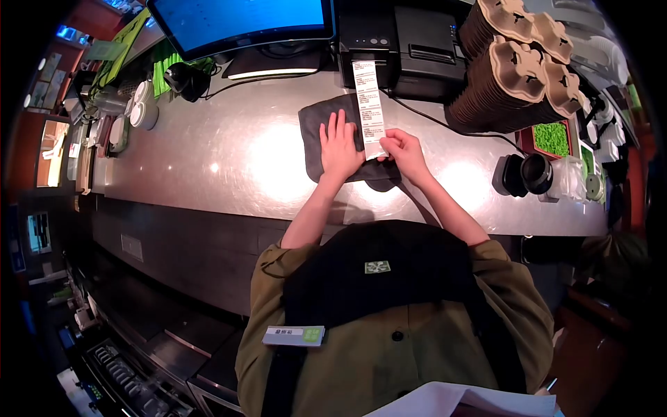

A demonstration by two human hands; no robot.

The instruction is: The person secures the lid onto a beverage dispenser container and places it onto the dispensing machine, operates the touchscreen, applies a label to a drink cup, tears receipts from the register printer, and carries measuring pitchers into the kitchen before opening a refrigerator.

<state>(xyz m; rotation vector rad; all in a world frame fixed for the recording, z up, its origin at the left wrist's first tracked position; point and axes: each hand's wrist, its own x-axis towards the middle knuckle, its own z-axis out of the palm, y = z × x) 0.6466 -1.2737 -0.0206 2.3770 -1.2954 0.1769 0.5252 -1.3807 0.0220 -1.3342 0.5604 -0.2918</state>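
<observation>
A long strip of printed labels [372,115] hangs out of the black label printer [368,43] at the back of the counter. My right hand [404,154] pinches the strip's right edge near its lower end, thumb on top. Flat on a dark grey cloth [314,128], just left of the strip, lies my left hand [340,147] with fingers stretched out. The cloth rests on the steel counter and passes under the strip's lower part.
A monitor [243,24] stands at the back left. Right of the printer sit a second black machine [425,52] and tall stacks of cardboard cup carriers [486,87]. Black cups [536,172] and a green plant box [551,139] are at right; a cable crosses the steel counter [201,167].
</observation>
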